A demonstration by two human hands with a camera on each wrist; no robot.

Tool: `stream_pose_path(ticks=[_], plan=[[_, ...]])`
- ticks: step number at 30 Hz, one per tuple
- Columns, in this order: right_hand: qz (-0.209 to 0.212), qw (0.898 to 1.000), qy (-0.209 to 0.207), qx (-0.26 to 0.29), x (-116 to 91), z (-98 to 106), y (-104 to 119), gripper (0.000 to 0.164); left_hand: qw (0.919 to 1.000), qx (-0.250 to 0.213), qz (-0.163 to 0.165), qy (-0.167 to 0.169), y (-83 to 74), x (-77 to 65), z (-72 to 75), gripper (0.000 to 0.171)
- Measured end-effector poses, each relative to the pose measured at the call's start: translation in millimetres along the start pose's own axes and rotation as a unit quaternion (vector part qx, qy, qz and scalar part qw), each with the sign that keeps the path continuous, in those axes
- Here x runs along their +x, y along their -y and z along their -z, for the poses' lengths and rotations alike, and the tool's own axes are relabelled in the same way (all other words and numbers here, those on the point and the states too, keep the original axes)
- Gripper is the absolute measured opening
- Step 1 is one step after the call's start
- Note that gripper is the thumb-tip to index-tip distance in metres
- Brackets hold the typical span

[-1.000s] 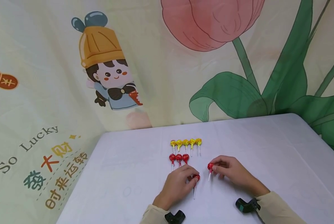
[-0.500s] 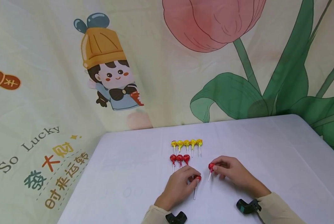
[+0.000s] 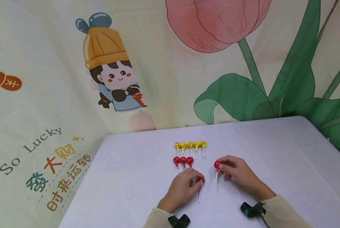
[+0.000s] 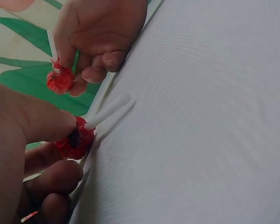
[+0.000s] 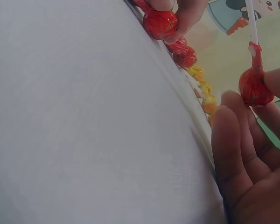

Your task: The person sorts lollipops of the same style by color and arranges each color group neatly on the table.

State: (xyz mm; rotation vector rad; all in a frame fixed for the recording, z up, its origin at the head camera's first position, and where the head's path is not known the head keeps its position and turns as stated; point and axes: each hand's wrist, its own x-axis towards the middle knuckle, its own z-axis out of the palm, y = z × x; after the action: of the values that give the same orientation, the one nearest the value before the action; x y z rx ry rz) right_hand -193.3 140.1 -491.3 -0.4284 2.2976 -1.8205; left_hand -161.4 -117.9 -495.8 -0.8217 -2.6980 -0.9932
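My left hand pinches the wrapped head of a red lollipop between thumb and finger, low over the table, its white stick pointing toward me. To the right, my right hand pinches a second red lollipop by its head, with the stick hanging down in the head view. Beyond the left hand, a row of 3 red lollipops lies on the table, sticks partly hidden by that hand. Behind them is a row of several yellow lollipops, sticks toward me.
A white cloth covers the table. Its far edge meets a printed backdrop with a cartoon figure and a large flower. Dark camera mounts sit on both wrists.
My right hand has moved slightly up and away from the left hand with its red lollipop, whose stick now hangs more upright. The left hand has stayed nearly still.
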Motion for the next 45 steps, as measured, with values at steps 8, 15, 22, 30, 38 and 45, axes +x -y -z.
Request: stream_pose_path(ticks=[8,15,22,30,38,45], plan=[[0.0,1.0,0.001,-0.001,3.5,-0.8,5.6,0.032,0.9999,-0.013,-0.001,0.004,1.6,1.3,-0.8,0.014],[-0.008,1.0,-0.003,-0.018,13.2,-0.9,13.1,0.03,0.9996,-0.018,0.008,0.019,1.9,2.0,-0.5,0.013],[-0.009,1.0,-0.014,-0.02,25.8,0.6,17.4,0.028,0.9995,-0.025,0.007,0.019,1.7,0.2,-0.1,0.013],[-0.004,0.999,-0.028,-0.027,42.3,1.9,18.8,0.032,0.9993,-0.027,0.004,0.027,0.6,0.0,0.3,0.012],[0.001,1.0,-0.025,-0.011,57.1,-4.8,24.8,0.032,0.9994,-0.02,-0.001,0.027,0.7,-2.5,2.3,0.012],[0.009,1.0,-0.013,-0.014,63.1,-10.6,27.7,0.034,0.9988,-0.019,0.015,0.044,-1.1,-4.3,4.5,0.013]])
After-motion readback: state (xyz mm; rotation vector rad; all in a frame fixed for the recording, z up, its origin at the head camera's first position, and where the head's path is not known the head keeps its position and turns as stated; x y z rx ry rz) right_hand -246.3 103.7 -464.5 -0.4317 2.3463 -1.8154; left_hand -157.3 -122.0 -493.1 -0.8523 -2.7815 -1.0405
